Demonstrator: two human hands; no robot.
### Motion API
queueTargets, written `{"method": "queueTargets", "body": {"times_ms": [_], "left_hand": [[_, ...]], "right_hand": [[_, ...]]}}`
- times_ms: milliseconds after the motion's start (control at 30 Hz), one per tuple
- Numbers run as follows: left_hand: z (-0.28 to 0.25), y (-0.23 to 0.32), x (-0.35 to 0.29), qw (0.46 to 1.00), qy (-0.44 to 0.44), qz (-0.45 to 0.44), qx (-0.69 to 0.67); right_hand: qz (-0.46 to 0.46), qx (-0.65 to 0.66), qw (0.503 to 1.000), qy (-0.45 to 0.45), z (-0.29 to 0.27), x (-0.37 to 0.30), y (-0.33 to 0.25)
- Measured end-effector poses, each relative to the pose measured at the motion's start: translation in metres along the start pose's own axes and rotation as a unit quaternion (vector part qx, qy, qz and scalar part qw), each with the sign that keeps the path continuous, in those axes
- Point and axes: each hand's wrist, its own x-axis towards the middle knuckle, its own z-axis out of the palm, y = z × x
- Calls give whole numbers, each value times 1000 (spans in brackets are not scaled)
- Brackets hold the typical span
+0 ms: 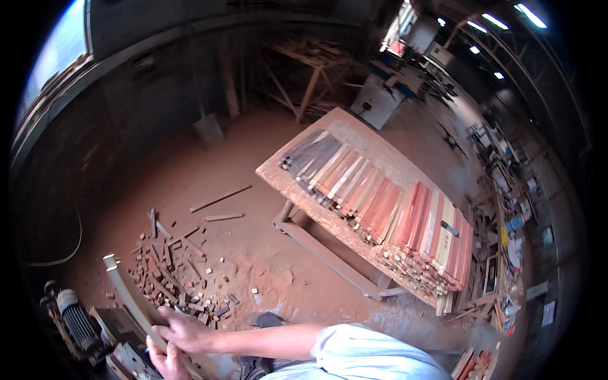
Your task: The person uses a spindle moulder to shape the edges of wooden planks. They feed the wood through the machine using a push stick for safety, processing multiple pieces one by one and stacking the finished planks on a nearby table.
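A long, pale wooden strip (128,292) slants up and leftward at the lower left; it may be more than one piece lying together. My right hand (189,332) reaches across from the right and is closed around its lower part. Just below, my left hand (168,363) also has its fingers wrapped round the strip, close to the right hand. The strip's far end points away from me, over the floor. Its lower end is hidden by my hands and the picture's edge.
Beside the strip sits a machine with a ribbed motor (76,318). Wood offcuts (171,256) litter the dusty floor. To the right, a table (347,121) bears stacked red, pale and dark wood strips (380,196) with a marker on top. A shovel (209,130) leans by the wall.
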Motion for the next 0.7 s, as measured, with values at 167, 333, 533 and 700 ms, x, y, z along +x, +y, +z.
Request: {"method": "queueTargets", "body": {"times_ms": [167,333,533,700], "left_hand": [[72,-8,36,995,-46,-83,-22],[86,18,51,994,19,-97,54],[27,50,24,935,138,-157,288],[4,54,11,915,202,-163,308]], "right_hand": [[16,106,992,67,-90,-5,25],[146,-20,941,306,-295,22,29],[265,-277,767,515,-550,40,1],[372,-350,665,545,-619,42,-17]]}}
